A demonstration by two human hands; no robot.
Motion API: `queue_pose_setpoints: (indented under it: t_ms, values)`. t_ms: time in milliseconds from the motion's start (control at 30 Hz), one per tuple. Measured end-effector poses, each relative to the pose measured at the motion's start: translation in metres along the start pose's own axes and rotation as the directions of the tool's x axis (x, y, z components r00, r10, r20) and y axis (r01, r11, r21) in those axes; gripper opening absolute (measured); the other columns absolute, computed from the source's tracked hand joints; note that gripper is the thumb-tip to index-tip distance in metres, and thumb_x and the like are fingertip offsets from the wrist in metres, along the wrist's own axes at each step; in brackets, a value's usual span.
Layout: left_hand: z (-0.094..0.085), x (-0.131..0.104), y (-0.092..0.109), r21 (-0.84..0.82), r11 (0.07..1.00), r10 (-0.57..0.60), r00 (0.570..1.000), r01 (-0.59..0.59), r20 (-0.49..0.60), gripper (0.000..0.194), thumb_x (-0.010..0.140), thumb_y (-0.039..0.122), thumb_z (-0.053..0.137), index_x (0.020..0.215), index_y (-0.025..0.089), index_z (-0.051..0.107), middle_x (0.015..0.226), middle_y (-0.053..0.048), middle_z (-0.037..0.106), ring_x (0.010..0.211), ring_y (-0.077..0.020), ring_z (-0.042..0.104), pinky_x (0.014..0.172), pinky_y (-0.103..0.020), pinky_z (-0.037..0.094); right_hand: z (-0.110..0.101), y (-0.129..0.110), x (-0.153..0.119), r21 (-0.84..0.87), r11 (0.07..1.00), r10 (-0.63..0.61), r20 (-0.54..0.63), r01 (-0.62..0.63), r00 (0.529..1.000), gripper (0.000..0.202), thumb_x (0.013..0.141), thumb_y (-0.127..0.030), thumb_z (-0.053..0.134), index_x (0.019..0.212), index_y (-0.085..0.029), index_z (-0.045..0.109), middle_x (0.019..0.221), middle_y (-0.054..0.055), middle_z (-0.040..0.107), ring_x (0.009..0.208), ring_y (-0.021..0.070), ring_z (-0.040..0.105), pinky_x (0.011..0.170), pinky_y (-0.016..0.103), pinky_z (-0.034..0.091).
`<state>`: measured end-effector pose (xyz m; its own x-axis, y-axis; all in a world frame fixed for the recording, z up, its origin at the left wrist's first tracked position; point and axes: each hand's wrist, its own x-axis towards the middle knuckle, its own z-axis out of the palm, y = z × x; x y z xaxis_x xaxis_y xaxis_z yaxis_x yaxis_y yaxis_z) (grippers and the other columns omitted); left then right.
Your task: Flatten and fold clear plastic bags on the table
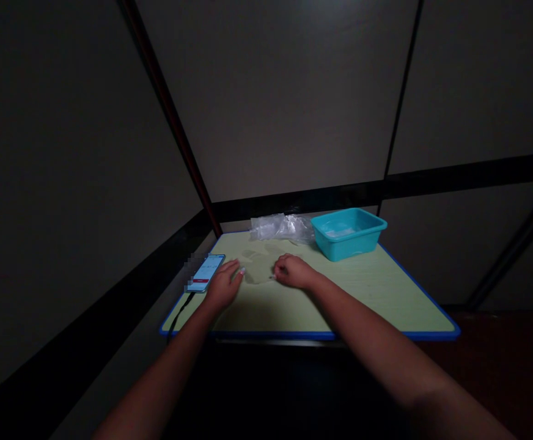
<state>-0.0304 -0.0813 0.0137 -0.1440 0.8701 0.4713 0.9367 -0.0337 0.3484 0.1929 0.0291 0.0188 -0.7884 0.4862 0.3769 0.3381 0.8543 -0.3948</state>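
Observation:
My left hand (224, 285) rests low over the table (367, 299), its fingers apart, with a tiny whitish item (242, 271) by the thumb and index finger. To its right, my right hand (290, 271) is curled, fingertips pressed together and pointing left. A small pale object (272, 277) shows just at those fingertips, too small to name. Between the two hands lies a greyish patch (258, 269) on the tabletop; whether it is a thin clear sheet or shadow is hard to tell.
A lit phone (208, 272) with a black cable (181, 311) lies at the table's left edge. Crumpled clear plastic bags (281, 227) lie at the back. A turquoise basin (349, 244) with something clear inside stands at the back right. Walls rise behind and left.

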Motion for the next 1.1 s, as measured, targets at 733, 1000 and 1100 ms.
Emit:
queue_pose_setpoints:
  t_ms: [733, 1000, 1100]
  values:
    - [0.012, 0.009, -0.008, 0.120, 0.993, 0.007, 0.998, -0.013, 0.055, 0.039, 0.085, 0.039, 0.046, 0.113, 0.016, 0.059, 0.118, -0.012, 0.060, 0.116, -0.0247, 0.050, 0.102, -0.041, 0.035, -0.004, 0.001, -0.001, 0.115, 0.974, 0.173, 0.170, -0.194, 0.970, 0.022, 0.077, -0.031, 0.062, 0.063, -0.015, 0.059, 0.054, -0.003, 0.051, 0.053, 0.0083, 0.039, 0.052, 0.022, 0.026]
    - [0.019, 0.053, -0.002, -0.046, 0.994, -0.079, 0.949, 0.098, 0.305, 0.032, 0.062, 0.044, 0.069, 0.081, 0.018, 0.064, 0.084, -0.005, 0.063, 0.086, -0.0230, 0.057, 0.079, -0.032, 0.043, -0.005, 0.008, -0.002, 0.140, 0.965, 0.194, 0.188, -0.222, 0.963, 0.018, 0.079, -0.029, 0.060, 0.068, -0.014, 0.062, 0.056, -0.002, 0.054, 0.051, 0.0081, 0.042, 0.052, 0.021, 0.028]
    - [0.024, 0.060, -0.003, -0.112, 0.983, -0.094, 0.928, 0.144, 0.361, 0.024, 0.055, 0.037, 0.073, 0.063, 0.019, 0.060, 0.069, -0.002, 0.061, 0.074, -0.0199, 0.056, 0.070, -0.029, 0.043, -0.007, 0.006, -0.002, 0.131, 0.967, 0.187, 0.218, -0.219, 0.958, 0.018, 0.078, -0.029, 0.062, 0.067, -0.014, 0.062, 0.056, -0.003, 0.054, 0.052, 0.0079, 0.042, 0.052, 0.021, 0.028]
